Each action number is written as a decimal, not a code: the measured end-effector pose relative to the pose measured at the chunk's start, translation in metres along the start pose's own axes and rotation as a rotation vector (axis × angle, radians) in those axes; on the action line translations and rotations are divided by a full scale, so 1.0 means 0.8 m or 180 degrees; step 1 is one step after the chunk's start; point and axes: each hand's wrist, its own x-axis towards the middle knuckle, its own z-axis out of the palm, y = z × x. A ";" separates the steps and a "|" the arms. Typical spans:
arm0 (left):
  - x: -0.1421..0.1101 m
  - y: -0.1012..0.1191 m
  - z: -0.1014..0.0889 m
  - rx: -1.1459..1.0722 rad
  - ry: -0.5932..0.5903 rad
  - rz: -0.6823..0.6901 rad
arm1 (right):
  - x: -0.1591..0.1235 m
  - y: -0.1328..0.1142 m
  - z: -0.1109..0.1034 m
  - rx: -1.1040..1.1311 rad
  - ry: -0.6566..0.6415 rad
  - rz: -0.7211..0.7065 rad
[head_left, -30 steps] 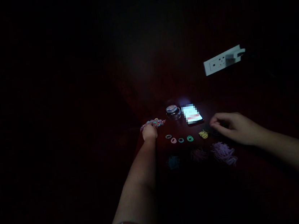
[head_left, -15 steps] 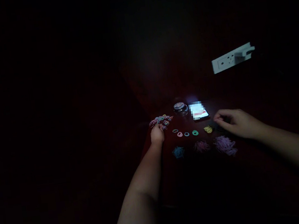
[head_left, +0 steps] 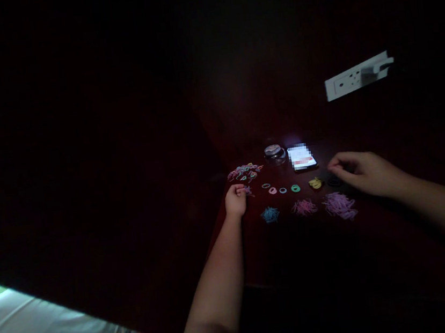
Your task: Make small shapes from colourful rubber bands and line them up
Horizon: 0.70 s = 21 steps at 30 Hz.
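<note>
My left hand (head_left: 235, 201) is closed in a pinch at the near edge of a mixed heap of colourful hair ties (head_left: 243, 171). A small clump of purplish rubber bands (head_left: 249, 191) shows at its fingertips. My right hand (head_left: 363, 172) hovers with thumb and fingers pressed together beside dark hair ties (head_left: 334, 181); whatever it may pinch is too small to see. Between the hands runs a row with a pink hair tie (head_left: 273, 191), a green one (head_left: 295, 188) and yellow ones (head_left: 315, 183). Nearer lie blue bands (head_left: 270, 214), pink bands (head_left: 304, 207) and purple bands (head_left: 340, 205).
A lit phone (head_left: 302, 157) lies behind the row, with a lidded clear jar (head_left: 274, 153) to its left. A power outlet (head_left: 357, 76) with a plug is on the dark wall. Pale fabric (head_left: 43, 329) shows at the lower left. The room is very dim.
The view has shifted, so the table items appear farther right and higher. My left hand has drawn back from the mixed heap with the purplish bands at its fingertips. My right hand stays near the dark ties.
</note>
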 end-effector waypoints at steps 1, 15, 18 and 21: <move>0.001 -0.001 0.001 -0.0074 0.0007 -0.0020 | 0.000 0.001 0.000 0.0013 0.0012 0.0001; 0.012 -0.003 -0.002 -0.0861 -0.0053 -0.0172 | 0.001 -0.003 -0.005 -0.0074 -0.0119 0.0224; 0.018 -0.006 -0.004 -0.0880 0.0005 -0.0153 | 0.001 -0.002 -0.006 -0.0046 -0.0099 0.0318; 0.024 -0.008 -0.006 -0.0802 0.0140 -0.0120 | 0.000 -0.004 -0.007 0.0041 -0.0111 0.0422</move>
